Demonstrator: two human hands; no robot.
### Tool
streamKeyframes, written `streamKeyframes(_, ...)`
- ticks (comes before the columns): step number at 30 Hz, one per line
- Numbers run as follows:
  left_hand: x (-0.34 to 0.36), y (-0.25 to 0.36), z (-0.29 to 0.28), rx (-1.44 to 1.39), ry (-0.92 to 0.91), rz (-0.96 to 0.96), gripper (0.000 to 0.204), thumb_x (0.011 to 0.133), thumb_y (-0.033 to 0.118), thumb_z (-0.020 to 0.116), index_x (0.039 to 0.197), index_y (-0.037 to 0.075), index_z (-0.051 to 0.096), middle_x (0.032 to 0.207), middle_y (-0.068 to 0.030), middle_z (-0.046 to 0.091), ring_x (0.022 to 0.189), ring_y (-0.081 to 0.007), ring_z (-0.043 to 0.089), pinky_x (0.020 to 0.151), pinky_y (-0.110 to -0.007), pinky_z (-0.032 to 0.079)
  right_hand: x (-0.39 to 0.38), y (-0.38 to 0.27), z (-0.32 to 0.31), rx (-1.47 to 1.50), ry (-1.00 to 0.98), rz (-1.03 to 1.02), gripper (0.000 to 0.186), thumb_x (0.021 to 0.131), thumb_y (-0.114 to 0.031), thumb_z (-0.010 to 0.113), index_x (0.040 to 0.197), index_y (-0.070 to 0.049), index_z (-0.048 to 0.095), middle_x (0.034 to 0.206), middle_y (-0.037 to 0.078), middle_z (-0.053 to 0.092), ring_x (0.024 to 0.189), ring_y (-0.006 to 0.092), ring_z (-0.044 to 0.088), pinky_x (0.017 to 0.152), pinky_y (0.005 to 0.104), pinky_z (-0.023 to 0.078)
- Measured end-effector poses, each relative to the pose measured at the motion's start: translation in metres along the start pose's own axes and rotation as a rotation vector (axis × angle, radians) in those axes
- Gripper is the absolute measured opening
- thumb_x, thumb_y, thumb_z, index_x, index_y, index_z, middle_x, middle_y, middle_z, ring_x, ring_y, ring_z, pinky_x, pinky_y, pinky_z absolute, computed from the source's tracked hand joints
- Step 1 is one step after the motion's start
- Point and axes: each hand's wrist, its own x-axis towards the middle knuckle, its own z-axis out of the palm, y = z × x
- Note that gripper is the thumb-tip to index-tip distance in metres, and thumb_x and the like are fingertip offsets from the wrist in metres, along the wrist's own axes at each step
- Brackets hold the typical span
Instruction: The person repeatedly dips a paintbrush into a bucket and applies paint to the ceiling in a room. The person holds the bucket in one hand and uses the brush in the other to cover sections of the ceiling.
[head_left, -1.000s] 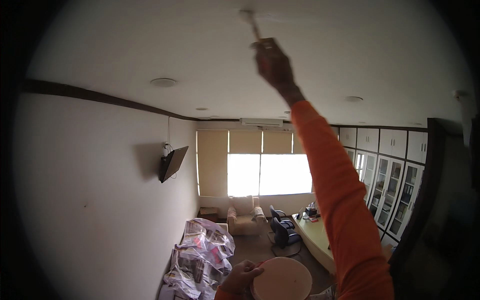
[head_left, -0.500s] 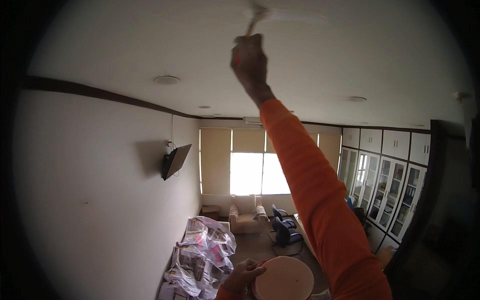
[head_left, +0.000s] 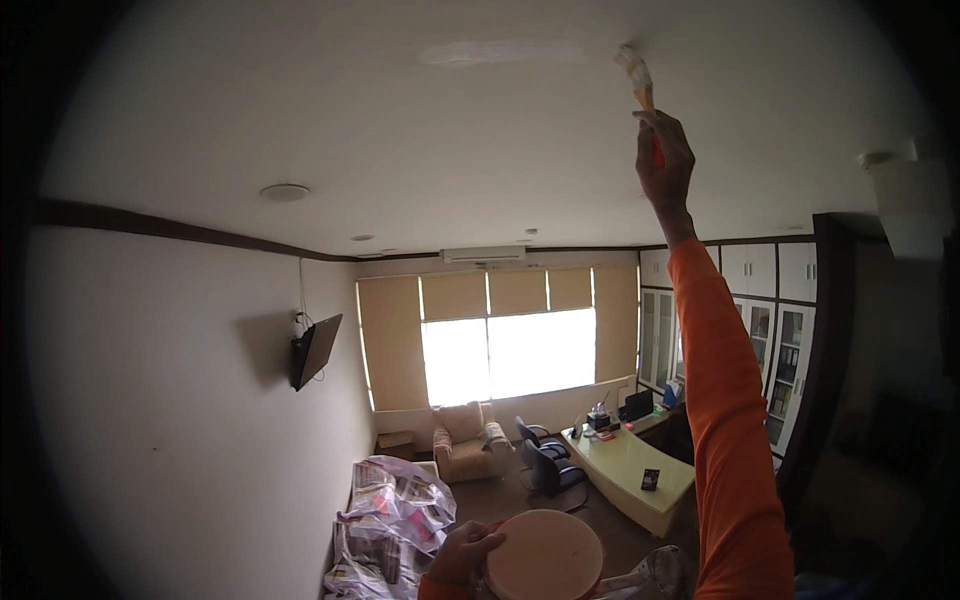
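Observation:
High up at the ceiling (head_left: 480, 120), my right hand (head_left: 665, 160) is closed around the handle of a paintbrush (head_left: 635, 75). White coats the bristles, which point up at the ceiling; whether they touch it I cannot tell. Left of the brush runs a wet-looking pale streak (head_left: 500, 51). Low in front of me, my left hand (head_left: 464, 552) grips the side of a round paint bucket (head_left: 545, 555) with a reddish rim. Its pale round top faces up, and my thumb lies over the edge.
Plastic-covered things (head_left: 395, 510) stand along the left wall, below a mounted screen (head_left: 317, 350). Farther back are an armchair (head_left: 465, 445), dark chairs (head_left: 550, 465) and a pale desk (head_left: 630, 470). Glass-door cabinets (head_left: 790, 370) line the right side. A round ceiling fitting (head_left: 285, 192) sits at left.
My right hand has moved right with the paintbrush, past the pale streak on the ceiling. The view has turned right, showing more of the desk. My left hand still holds the paint bucket.

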Motion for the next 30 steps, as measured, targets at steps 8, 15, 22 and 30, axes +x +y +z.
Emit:
streamKeyframes(8, -0.008, 0.008, 0.014, -0.272, -0.092, -0.037, 0.042, 0.088, 0.030, 0.083, 0.103, -0.004, 0.064, 0.086, -0.0043, 0.066, 0.066, -0.0097, 0.060, 0.055, -0.025, 0.047, -0.008, -0.112, 0.124, -0.030, 0.058, 0.164, 0.021, 0.089, -0.008, 0.067, 0.109, -0.012, 0.068, 0.108, 0.014, 0.058, 0.096, 0.0329, 0.067, 0.077, 0.0453, 0.059)
streamKeyframes(15, 0.002, -0.010, -0.001, 0.009, 0.043, 0.011, 0.049, 0.088, 0.038, 0.082, 0.105, -0.005, 0.066, 0.092, -0.0071, 0.069, 0.079, -0.0099, 0.063, 0.069, -0.025, 0.051, -0.006, -0.236, 0.221, 0.128, -0.251, 0.144, 0.018, 0.091, -0.012, 0.068, 0.109, -0.013, 0.067, 0.110, 0.014, 0.058, 0.094, 0.0323, 0.068, 0.077, 0.0449, 0.061)
streamKeyframes(22, 0.002, -0.004, -0.008, 0.027, -0.010, -0.085, 0.052, 0.089, 0.029, 0.080, 0.121, -0.008, 0.064, 0.106, -0.0127, 0.071, 0.094, -0.0203, 0.069, 0.083, -0.033, 0.055, 0.006, -0.111, 0.147, 0.118, -0.236, -0.157, 0.024, 0.088, -0.008, 0.071, 0.110, -0.016, 0.070, 0.111, 0.008, 0.066, 0.094, 0.0284, 0.072, 0.076, 0.0410, 0.063)
streamKeyframes(30, 0.000, -0.001, -0.003, 0.000, -0.011, -0.015, 0.046, 0.087, 0.028, 0.083, 0.110, -0.007, 0.064, 0.097, -0.0096, 0.070, 0.082, -0.0139, 0.065, 0.070, -0.028, 0.052, 0.025, 0.026, -0.057, -0.082, -0.183, -0.133, 0.018, 0.094, -0.002, 0.064, 0.109, -0.008, 0.072, 0.105, 0.012, 0.072, 0.096, 0.0267, 0.074, 0.080, 0.0361, 0.061)
